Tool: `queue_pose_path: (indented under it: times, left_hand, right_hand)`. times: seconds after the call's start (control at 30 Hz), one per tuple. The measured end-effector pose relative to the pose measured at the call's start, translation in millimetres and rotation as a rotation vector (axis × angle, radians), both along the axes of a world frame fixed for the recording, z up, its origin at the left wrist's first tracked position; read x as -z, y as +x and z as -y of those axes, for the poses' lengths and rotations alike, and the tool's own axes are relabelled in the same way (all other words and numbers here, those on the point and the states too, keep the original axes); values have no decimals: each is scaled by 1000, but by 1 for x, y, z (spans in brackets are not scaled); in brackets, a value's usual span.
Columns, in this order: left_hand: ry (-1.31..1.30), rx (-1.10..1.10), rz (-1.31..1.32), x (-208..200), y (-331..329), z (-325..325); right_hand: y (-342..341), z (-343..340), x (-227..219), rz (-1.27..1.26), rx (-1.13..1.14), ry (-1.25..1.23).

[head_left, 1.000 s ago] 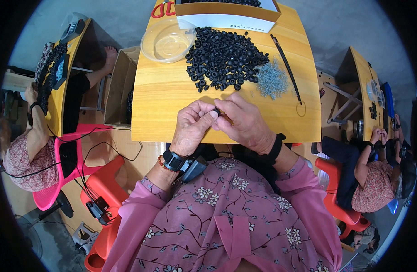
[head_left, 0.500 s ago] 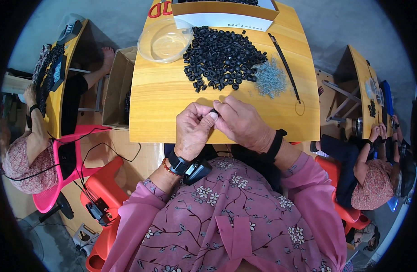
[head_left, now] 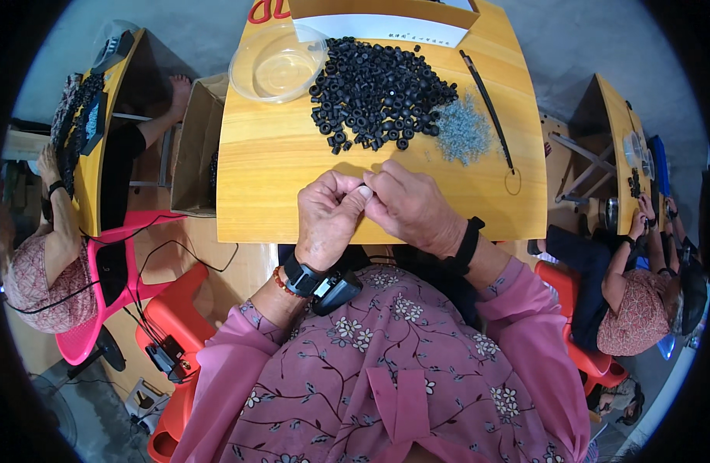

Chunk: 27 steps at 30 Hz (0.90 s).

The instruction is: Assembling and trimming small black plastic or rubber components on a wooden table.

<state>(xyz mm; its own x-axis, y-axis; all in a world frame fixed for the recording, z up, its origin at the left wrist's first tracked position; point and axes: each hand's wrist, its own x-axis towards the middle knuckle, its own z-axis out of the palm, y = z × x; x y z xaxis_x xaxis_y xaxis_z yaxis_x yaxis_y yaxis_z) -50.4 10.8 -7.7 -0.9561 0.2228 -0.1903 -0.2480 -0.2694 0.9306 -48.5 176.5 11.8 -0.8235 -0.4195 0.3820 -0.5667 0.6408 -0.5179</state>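
pinching small black piece (head_left: 362, 185), mostly hidden: left hand (head_left: 328, 216) closed on it; right hand (head_left: 413, 207) alongside, cannot tell its hold.

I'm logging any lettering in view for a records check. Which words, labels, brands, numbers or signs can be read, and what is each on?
Open box, white side: one short row of dark characters, too small to read reliably, so not quoted.
Black wrist device on the left forearm: a pale patch, with no text I can make out.
Black pieces and clear tub: no lettering visible.
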Motion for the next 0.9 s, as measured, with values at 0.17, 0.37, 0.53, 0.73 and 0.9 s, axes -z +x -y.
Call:
queue_pose_path:
  times: [0.17,0.37,0.53,0.73,0.9]
  left_hand:
    - [-43,14,6,-1,0,2]
    - [-18,26,6,2,-2,3]
    - [102,37,59,4,-4,2]
    - [-3,117,14,3,-5,10]
    - [47,118,23,3,-3,10]
  right_hand:
    - [2,2,5,37,-3,-117]
    - [3,6,13,11,48,-169]
    - [4,2,12,58,96,-253]
    - [4,0,4,88,57,-264]
    - [1,4,7,32,31,-213]
